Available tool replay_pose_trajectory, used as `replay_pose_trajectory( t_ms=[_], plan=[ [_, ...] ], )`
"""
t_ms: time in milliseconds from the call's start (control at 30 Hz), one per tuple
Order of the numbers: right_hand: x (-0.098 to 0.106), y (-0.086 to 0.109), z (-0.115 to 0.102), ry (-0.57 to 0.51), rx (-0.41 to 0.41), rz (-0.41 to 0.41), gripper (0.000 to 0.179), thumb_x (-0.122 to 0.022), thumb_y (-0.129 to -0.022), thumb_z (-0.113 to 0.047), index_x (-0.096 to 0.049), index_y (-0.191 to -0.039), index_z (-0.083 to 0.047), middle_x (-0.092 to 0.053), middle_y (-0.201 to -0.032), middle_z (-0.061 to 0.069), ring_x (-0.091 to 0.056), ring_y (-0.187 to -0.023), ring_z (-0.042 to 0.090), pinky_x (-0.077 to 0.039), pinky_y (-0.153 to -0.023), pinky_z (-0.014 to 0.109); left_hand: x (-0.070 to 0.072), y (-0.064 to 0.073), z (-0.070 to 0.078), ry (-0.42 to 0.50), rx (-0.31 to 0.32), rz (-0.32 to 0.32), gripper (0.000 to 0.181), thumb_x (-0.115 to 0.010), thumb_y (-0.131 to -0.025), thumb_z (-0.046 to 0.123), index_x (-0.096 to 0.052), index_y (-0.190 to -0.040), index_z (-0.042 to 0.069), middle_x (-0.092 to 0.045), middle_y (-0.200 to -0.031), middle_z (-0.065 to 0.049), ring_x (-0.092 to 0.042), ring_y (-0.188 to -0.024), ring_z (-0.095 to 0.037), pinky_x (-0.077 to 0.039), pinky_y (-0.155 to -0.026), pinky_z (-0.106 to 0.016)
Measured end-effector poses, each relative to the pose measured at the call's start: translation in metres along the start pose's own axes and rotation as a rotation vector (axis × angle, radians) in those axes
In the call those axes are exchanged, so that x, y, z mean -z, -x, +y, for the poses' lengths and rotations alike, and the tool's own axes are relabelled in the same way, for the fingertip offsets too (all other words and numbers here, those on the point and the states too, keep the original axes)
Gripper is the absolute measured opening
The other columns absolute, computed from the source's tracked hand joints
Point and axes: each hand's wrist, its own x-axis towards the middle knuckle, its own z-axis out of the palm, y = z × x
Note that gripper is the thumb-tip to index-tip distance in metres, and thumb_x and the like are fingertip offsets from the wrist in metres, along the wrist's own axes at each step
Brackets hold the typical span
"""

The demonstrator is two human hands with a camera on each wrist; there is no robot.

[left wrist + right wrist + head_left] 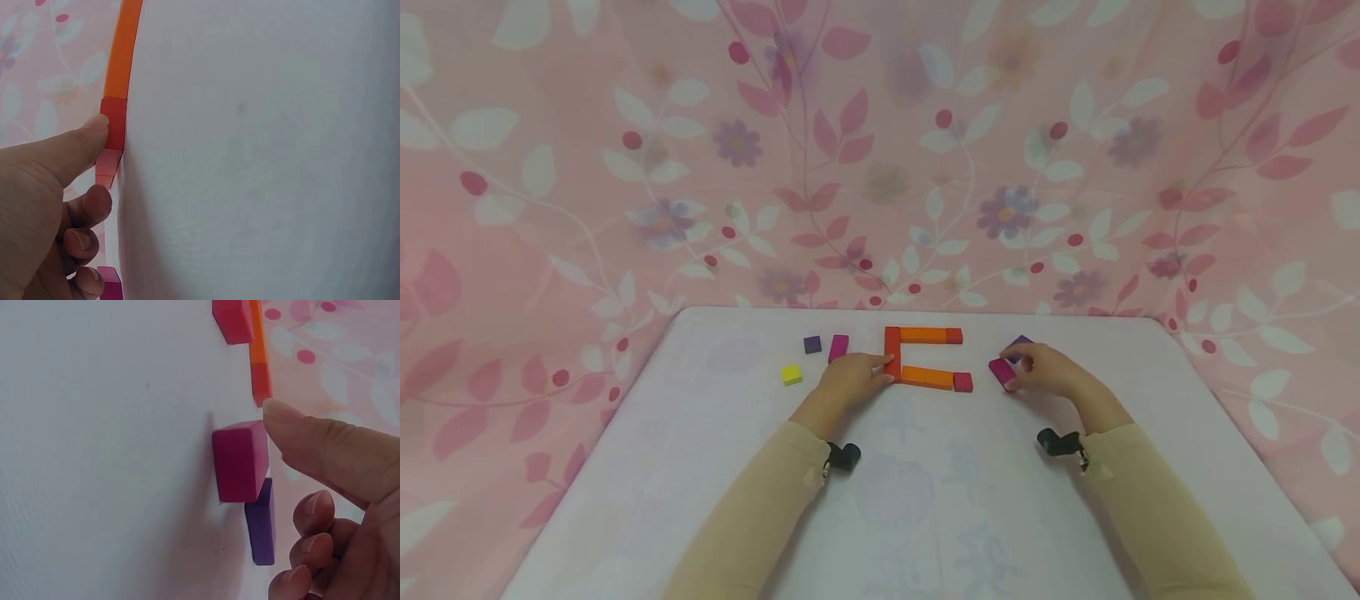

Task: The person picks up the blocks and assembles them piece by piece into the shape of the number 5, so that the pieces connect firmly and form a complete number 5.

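My left hand (850,379) is at the near end of a long red block (892,342), holding it between thumb and index finger. In the left wrist view the thumb (94,134) lies against that block's end, and the index finger is hidden. My right hand (1048,372) pinches a magenta block (1001,374) to the right of the figure; its thumb (294,428) touches the block's edge in the right wrist view. Just behind it is a purple block (262,525). Two orange blocks (922,335) run right from the red one, each with a small red block (963,382) at its end.
Left of the figure lie another magenta block (838,347), a small dark purple block (812,344) and a yellow block (792,375). All rest on a white-covered table (880,533), with a flowered pink curtain (880,150) along its far edge.
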Motion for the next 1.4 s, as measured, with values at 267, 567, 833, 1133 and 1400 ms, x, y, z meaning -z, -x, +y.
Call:
replay_pose_trajectory(
  t_ms=[267,567,833,1133,1400],
  plan=[
    [-0.002,-0.004,0.010,0.019,0.036,-0.020,0.065,-0.085,-0.081,-0.024,-0.058,-0.138,-0.010,-0.051,-0.089,0.009,-0.049,-0.082,0.024,-0.043,-0.066,0.034,0.000,0.001,0.001,0.020,0.010,-0.003,0.053,-0.063,-0.097,0.045,-0.051,-0.147,0.033,-0.059,-0.141,0.000,-0.052,-0.133,-0.025,-0.041,-0.108,-0.046],
    [-0.003,-0.005,0.013,0.013,0.056,-0.051,0.071,-0.085,-0.080,-0.023,-0.054,-0.142,-0.008,-0.050,-0.085,0.007,-0.048,-0.079,0.023,-0.042,-0.066,0.034,-0.001,0.000,-0.001,0.001,-0.014,0.010,0.052,-0.063,-0.097,0.045,-0.052,-0.146,0.032,-0.058,-0.142,0.002,-0.053,-0.132,-0.023,-0.042,-0.107,-0.044],
    [-0.003,-0.003,0.011,0.007,0.045,-0.048,0.071,-0.086,-0.080,-0.024,-0.054,-0.141,-0.008,-0.049,-0.084,0.007,-0.048,-0.078,0.022,-0.041,-0.066,0.035,0.000,0.000,-0.001,-0.003,-0.022,0.011,0.051,-0.062,-0.098,0.044,-0.052,-0.146,0.031,-0.058,-0.142,0.001,-0.053,-0.132,-0.024,-0.042,-0.107,-0.043],
    [-0.009,0.007,0.002,0.040,0.023,-0.067,0.068,-0.088,-0.077,-0.029,-0.058,-0.137,-0.014,-0.051,-0.086,0.008,-0.050,-0.082,0.024,-0.043,-0.067,0.035,0.003,0.003,0.001,-0.006,-0.021,0.011,0.051,-0.062,-0.098,0.044,-0.052,-0.146,0.031,-0.059,-0.142,0.000,-0.052,-0.132,-0.025,-0.042,-0.108,-0.044],
    [-0.017,0.017,-0.005,0.038,-0.004,-0.079,0.067,-0.088,-0.076,-0.030,-0.058,-0.135,-0.017,-0.052,-0.088,0.008,-0.051,-0.083,0.024,-0.044,-0.068,0.036,0.003,0.003,0.001,-0.006,-0.022,0.009,0.052,-0.063,-0.098,0.044,-0.052,-0.146,0.032,-0.058,-0.142,0.000,-0.052,-0.133,-0.024,-0.041,-0.108,-0.043]
  ],
)
